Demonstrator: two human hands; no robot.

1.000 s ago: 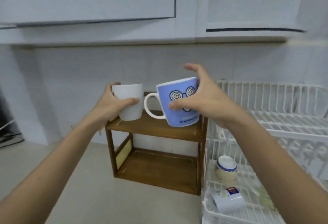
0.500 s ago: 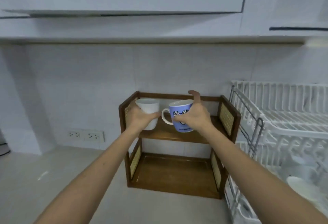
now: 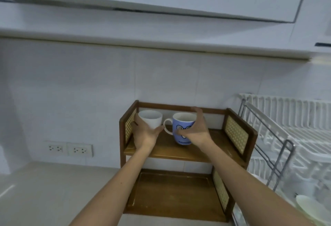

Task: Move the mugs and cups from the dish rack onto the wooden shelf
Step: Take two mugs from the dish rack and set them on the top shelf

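A plain white mug (image 3: 151,118) stands at the left end of the top board of the wooden shelf (image 3: 211,151), and my left hand (image 3: 146,134) wraps its near side. To its right a blue mug (image 3: 181,127) with a spiral-eyed face and a white handle rests on the same board, gripped by my right hand (image 3: 196,131), thumb over the far rim. The blue mug's handle points left toward the white mug. At the right edge stands the white dish rack (image 3: 293,136).
The shelf's lower board (image 3: 172,195) holds nothing. A pale plate or bowl (image 3: 311,207) lies in the rack's lower tier. Wall sockets (image 3: 70,149) sit left of the shelf above the beige counter (image 3: 44,193). White cabinets (image 3: 161,1) hang overhead.
Both hands have carried the mugs further back and down onto the shelf's top board. The view has pulled back and tilted up, so the rack's lower cups have left the frame.
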